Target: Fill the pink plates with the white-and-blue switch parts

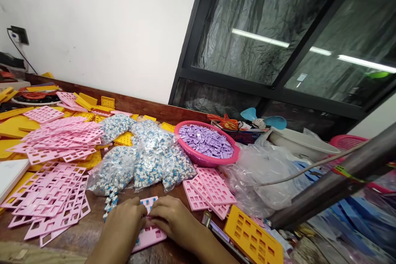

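- Beyond the hands and a little to their right, a pink basket (202, 160) holds a heap of purple pieces (206, 141).
- Straight ahead of the hands, clear bags (151, 167) bulge with small blue-and-white pieces; by the nearest one, on the left, a trail of loose pieces (110, 204) runs toward the left hand (130, 214).
- Farther off to the right of the hands, a pale tub (303, 143) stands behind crumpled plastic (266, 169).
- The pink board (153, 237) lies on the table (83, 231) directly under and between both hands, its far and near ends showing; blue-and-white pieces sit in it at the far end.
- Left of the hands lie piled pink frames (52, 198); just beyond the right hand (171, 214), stacked pink boards (213, 187), with a yellow board (255, 235) to its right.
- Both forearms reach in from the near edge, backs of the hands up, fingers bent and brought close together over the board's middle; whether either pinches a piece, I cannot tell.
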The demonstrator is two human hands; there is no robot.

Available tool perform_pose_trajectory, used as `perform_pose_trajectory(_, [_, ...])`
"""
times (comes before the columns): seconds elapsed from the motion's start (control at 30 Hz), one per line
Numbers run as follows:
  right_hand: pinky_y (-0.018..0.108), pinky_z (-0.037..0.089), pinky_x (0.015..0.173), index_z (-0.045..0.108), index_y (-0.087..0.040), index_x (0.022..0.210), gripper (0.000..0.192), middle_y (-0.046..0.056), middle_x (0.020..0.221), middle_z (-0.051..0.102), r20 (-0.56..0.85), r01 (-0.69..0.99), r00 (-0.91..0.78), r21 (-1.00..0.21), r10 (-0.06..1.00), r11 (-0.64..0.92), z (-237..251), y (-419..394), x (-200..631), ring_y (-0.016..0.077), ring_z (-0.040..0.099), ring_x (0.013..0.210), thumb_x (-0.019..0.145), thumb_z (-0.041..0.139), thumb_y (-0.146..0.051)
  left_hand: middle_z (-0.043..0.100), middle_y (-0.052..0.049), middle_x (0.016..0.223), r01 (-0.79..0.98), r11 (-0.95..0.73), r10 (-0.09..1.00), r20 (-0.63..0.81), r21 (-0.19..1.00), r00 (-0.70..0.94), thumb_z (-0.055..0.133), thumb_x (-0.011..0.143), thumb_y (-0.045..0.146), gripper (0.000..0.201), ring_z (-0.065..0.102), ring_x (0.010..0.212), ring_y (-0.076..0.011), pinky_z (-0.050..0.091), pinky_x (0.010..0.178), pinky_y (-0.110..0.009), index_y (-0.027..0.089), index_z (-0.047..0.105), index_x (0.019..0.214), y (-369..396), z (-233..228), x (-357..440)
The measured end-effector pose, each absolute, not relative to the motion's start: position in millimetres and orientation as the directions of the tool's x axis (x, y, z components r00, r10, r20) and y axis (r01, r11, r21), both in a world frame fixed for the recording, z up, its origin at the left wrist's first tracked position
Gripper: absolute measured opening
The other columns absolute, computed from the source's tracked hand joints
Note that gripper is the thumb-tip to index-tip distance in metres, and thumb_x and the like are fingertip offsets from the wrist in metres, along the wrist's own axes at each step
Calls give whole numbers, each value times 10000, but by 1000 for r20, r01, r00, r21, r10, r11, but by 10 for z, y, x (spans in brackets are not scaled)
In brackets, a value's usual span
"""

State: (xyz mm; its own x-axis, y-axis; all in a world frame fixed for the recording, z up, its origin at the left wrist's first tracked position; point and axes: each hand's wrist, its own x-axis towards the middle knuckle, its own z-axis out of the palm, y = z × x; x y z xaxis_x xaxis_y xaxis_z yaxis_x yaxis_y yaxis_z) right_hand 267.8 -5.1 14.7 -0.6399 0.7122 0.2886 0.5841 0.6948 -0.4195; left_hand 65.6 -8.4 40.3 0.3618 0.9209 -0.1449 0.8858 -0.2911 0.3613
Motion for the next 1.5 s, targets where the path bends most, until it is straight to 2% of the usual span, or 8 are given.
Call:
perform_pose_trajectory(0.17, [248,496,885,770,-208,1072,173,50,1023,753,266,506,-649,-549,713,665,210,-84,2650,170,682,962,986,629,-159,700,-35,1058,842,-351,912,-56,410,407,542,999,217,251,671,1051,-225,450,815,-310,292,780,970,-139,308,602])
perform_pose_trajectory(0.37, [254,492,815,767,-202,1006,237,28,940,774,264,556,-527,-612,808,563,173,-79,2576,179,693,878,838,749,-36,692,-25,1048,818,-310,942,39,485,334,601,968,187,157,666,1026,-203,468,826,-300,242,746,940,-156,188,549])
perform_pose_trajectory(0.57, [285,478,810,773,-215,1054,276,42,943,779,290,578,-552,-542,782,610,160,-77,2605,198,679,883,870,692,-26,713,-42,1034,828,-515,849,267,223,456,578,967,160,192,629,960,-242,455,861,-392,241,752,974,-266,-63,605])
perform_pose_trajectory(0.77, [317,476,836,753,-217,1082,302,53,960,755,245,588,-600,-510,762,627,257,-84,2635,214,654,903,882,641,-20,678,-104,1075,863,-496,772,507,101,384,592,927,155,236,585,974,-248,448,902,-412,164,730,1118,-484,-239,901])
perform_pose_trajectory(0.93, [299,485,805,735,-212,1036,260,51,942,732,175,627,-575,-533,799,568,294,-75,2664,211,653,907,886,628,-30,692,-60,926,874,-383,892,365,298,267,587,937,181,155,607,888,-240,467,833,-391,197,741,949,-398,-96,886])
perform_pose_trajectory(1.03, [298,491,805,725,-206,1005,194,53,939,731,166,633,-552,-555,818,540,276,-66,2666,209,657,904,905,633,-66,717,-63,993,868,-291,952,215,403,219,558,960,204,184,629,968,-267,480,866,-411,208,741,985,-357,52,840])
perform_pose_trajectory(1.2, [307,498,814,717,-205,1003,136,54,946,732,182,601,-537,-603,824,525,241,-49,2659,207,661,898,929,636,-125,719,-73,1046,844,-235,972,105,481,211,535,943,172,208,630,1033,-280,494,898,-421,193,727,1021,-360,182,853])
perform_pose_trajectory(1.5, [319,506,793,712,-217,942,197,46,898,717,174,587,-521,-638,836,499,150,-7,2705,210,657,861,874,598,-71,722,-80,1068,814,-291,956,116,503,270,535,926,114,231,630,1046,-274,490,924,-423,185,732,1023,-354,176,834])
